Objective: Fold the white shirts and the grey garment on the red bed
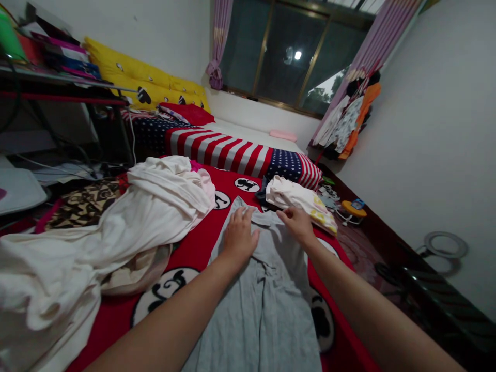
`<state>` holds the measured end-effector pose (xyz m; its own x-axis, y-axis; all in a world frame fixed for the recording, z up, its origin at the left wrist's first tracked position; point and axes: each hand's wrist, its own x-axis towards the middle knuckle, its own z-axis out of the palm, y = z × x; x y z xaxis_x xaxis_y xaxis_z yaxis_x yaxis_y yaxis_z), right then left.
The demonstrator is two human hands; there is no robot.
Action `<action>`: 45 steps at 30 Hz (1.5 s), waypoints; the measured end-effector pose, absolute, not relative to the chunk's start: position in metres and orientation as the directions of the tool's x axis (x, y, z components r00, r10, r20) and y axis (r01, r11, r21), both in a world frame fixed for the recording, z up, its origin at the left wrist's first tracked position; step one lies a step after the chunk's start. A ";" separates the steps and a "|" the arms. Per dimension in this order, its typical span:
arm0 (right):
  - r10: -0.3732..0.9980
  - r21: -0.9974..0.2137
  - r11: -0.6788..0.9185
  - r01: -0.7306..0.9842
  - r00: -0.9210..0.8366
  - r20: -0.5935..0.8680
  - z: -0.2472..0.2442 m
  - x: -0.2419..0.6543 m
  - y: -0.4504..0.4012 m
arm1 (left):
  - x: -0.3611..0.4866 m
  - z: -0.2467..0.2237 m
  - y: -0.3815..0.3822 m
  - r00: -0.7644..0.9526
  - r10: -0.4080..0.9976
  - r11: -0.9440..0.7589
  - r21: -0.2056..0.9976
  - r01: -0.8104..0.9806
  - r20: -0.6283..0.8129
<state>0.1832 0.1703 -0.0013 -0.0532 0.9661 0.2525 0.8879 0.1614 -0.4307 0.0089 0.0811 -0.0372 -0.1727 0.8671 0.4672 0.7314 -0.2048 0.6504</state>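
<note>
Light grey trousers (287,305) lie spread out on a red cover, the waistband at the far end and the legs running towards me. Near the left side of the waistband, my left hand (241,235) rests flat on the fabric with its fingers apart. My right hand (297,226) is closed in a pinch on the right corner of the waistband. Just beyond that hand sits a folded white garment with yellow print (296,199). A heap of cream-white clothing (155,199) spreads over the left side.
The red cover (197,248) has black-and-white round motifs. Behind it stands a bed with a stars-and-stripes cover (228,152). On the left is a cluttered desk (65,98). Clothes (349,121) hang by the window, and a ring light (445,245) stands at right.
</note>
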 end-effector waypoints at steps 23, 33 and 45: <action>0.981 -0.966 -0.021 0.257 -0.181 -0.069 0.002 0.107 0.175 | -0.019 -0.047 0.108 -0.295 0.949 -0.015 0.955 0.298 0.107; 0.839 -0.601 0.543 0.586 -0.352 0.415 -0.031 0.175 0.097 | -0.043 -0.055 0.110 -0.358 0.886 -0.118 0.891 0.438 0.294; 0.740 -0.359 0.672 0.648 -0.565 0.365 -0.057 0.260 -0.061 | -0.038 -0.061 0.085 -0.340 0.860 -0.117 0.794 0.596 0.381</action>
<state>0.2595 -0.0607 -0.0567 -0.5652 0.7399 0.3649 0.6480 0.6719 -0.3586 -0.0379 0.0854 -0.0607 -0.3396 0.8598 0.3815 0.5962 -0.1170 0.7943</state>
